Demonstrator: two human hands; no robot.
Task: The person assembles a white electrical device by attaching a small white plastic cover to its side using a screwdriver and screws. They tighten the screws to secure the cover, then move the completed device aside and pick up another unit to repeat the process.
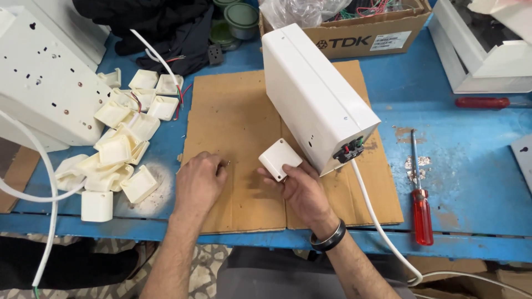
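Fingers of the right hand (299, 188) are curled around a small white square cap (280, 159), gripping it from below and holding it just above the cardboard sheet (233, 111), close beside the lower end of a long white casing (313, 94). That casing lies slanted on the cardboard, its near end showing a dark terminal block with a white cable (382, 227) running off the bench edge. The left hand (198, 182) rests on the cardboard with its fingers closed into a loose fist, pinching what looks like a small metal piece, too small to tell. A heap of similar white caps (119, 149) lies to the left on the blue bench (471, 166), near another white casing (44, 94). At the far edge stands a brown cardboard box (354, 36) with a white rectangular label on its front, holding clear plastic and coloured wires. A red-handled screwdriver (421, 205) lies to the right.
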